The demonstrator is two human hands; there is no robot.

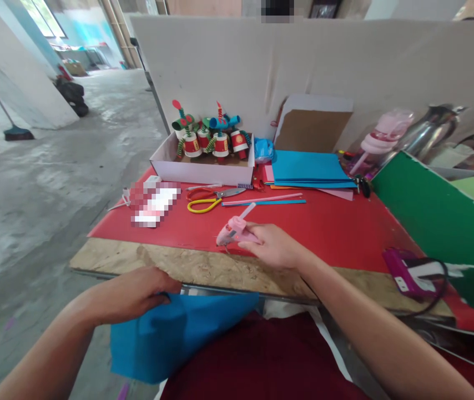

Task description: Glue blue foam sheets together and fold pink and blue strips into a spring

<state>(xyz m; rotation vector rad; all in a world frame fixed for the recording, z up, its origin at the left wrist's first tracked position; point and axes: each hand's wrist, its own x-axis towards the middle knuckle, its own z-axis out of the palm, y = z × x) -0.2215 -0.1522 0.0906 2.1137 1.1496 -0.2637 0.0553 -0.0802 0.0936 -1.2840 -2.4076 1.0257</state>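
Observation:
A blue sheet (157,339) of paper or card hangs in front of the table's near edge, over my lap. My left hand (149,289) pinches its upper edge with the fingers closed. In my right hand (272,244) is a pink hot glue gun (235,230), gripped by its handle over the red table cover. Its nozzle points left and down, and a clear glue stick (248,210) sticks out of its back. Behind the gun lie scissors (203,201) with red and yellow handles, beside pink and blue strips (266,201).
A white box (203,171) holds several paper-cup figures (220,143). Stacked blue sheets (309,166) lie at the back. A green board (437,222) and a purple power strip (407,275) with cords stand right. A pink bottle (381,139) and metal jug (432,130) are behind.

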